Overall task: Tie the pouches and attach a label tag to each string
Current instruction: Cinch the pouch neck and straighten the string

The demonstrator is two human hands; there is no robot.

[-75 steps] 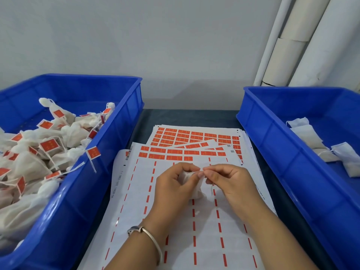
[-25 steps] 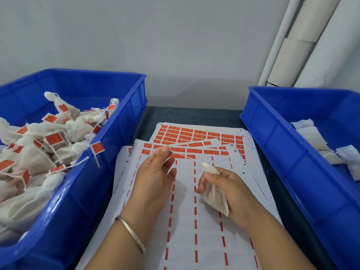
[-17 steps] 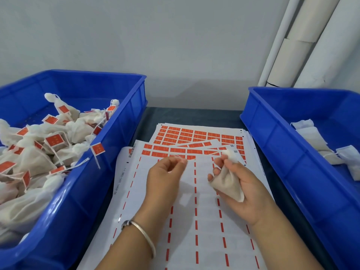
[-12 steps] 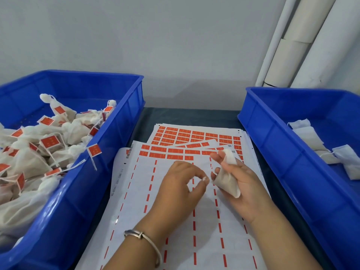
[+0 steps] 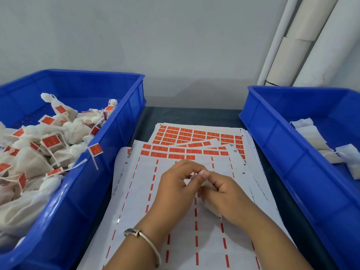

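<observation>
Soft white cloth, the pouch (image 5: 211, 206) crumples lightly in your right hand (image 5: 224, 193), so your left hand (image 5: 179, 184) pinches its neck just above that grip.

One head-worn view looks forward and down, close over the label sheets (image 5: 194, 240) between two bins

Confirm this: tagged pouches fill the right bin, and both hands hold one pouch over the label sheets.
Wrong bin. The head view shows the tagged pouches in the left bin; the right bin holds only a few untagged ones. Both hands, left hand and right hand, do hold one pouch over the label sheets.
</observation>
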